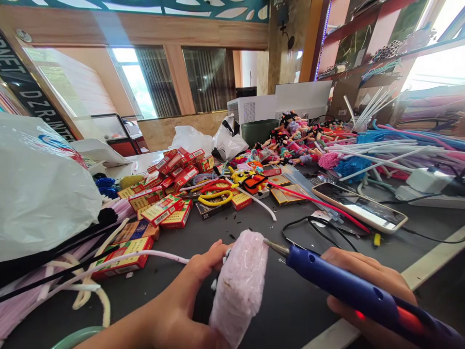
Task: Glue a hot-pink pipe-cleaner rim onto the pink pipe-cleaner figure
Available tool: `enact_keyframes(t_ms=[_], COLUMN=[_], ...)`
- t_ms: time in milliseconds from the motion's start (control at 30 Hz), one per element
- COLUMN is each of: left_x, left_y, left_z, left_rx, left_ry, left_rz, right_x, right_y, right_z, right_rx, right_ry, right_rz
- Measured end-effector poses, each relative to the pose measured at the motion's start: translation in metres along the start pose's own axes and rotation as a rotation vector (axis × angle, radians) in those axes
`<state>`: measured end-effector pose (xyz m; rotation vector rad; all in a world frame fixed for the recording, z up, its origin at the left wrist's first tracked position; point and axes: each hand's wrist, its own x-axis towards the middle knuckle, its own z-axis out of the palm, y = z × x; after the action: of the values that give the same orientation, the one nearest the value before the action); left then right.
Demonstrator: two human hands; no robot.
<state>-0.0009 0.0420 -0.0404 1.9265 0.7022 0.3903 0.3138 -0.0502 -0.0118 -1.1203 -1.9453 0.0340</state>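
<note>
Here, left hand (pixel 178 303) grips fuzzy pink block (pixel 241 286) above desk (pixel 290 310); right hand (pixel 374 271) clasps blue glue gun (pixel 327 278), nozzle (pixel 279 248) at block's upper edge. Gluing apparently in hand; next move likely calls for steady block, even nozzle travel along glossy face.

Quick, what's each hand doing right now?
Left hand: closed around a pale pink fuzzy block.
Right hand: closed around a blue glue gun, its metal tip at the block's top corner.
</note>
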Motion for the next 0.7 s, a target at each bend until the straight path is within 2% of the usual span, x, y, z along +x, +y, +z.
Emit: enact_keyframes(t_ms=[367,700], left_x=[0.0,0.001], left_y=[0.004,0.003], left_z=[0.001,-0.001], left_rx=[-0.095,-0.051], left_ry=[-0.006,-0.068], left_rz=[0.038,0.058], right_x=[0.001,0.0], right_y=[0.001,0.011], right_z=[-0.002,0.001], right_rx=[0.099,0.118], right_ry=[0.048,0.008], right_rz=[0.006,-0.013])
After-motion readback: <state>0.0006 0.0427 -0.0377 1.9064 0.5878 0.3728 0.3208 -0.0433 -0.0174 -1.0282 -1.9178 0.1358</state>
